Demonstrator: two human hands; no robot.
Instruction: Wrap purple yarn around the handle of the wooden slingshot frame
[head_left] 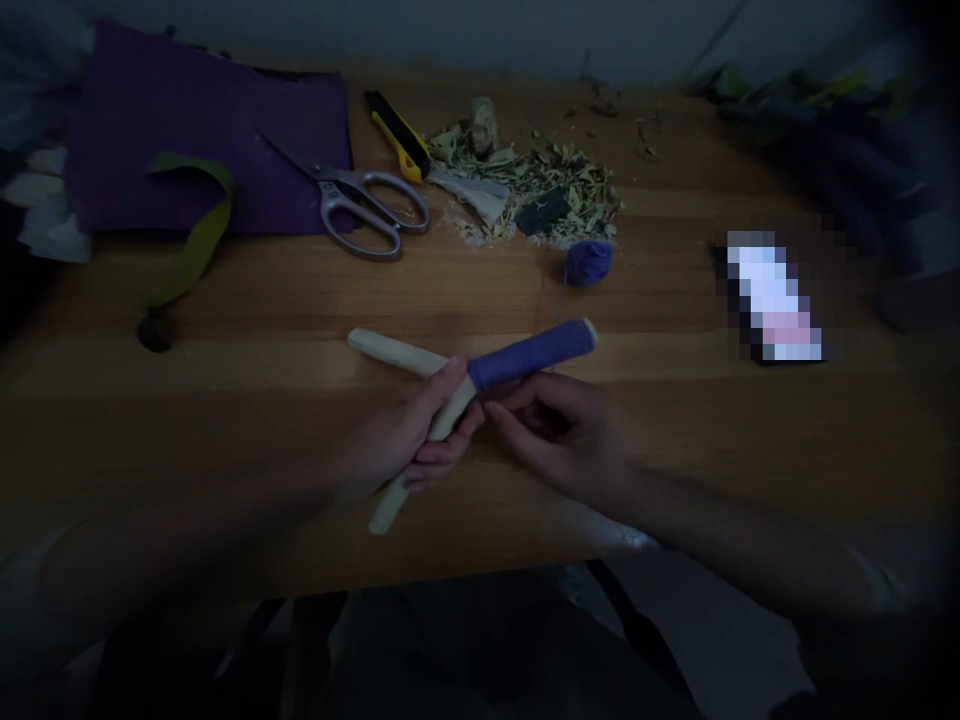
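Note:
A peeled, pale forked stick (397,348) shaped like a Y is held just above the table. One of its arms is wrapped in purple thread (529,355), with the pale tip left bare. My left hand (420,430) is closed around the stick at the fork. Just right of the fork, below the wrapped arm, my right hand (562,425) pinches thumb and forefinger together on the thread, which is too thin to see clearly there. Beyond the wrapped arm lies a small purple ball of thread (589,262), a faint strand running from it toward the stick.
Grey scissors (367,210) rest partly on a purple sheet (210,140), near an olive strap (202,245). A yellow utility knife (401,140) lies beside a pile of wood shavings (574,190). On the right is a blurred-out phone (776,295), with dark cloth (840,160) behind.

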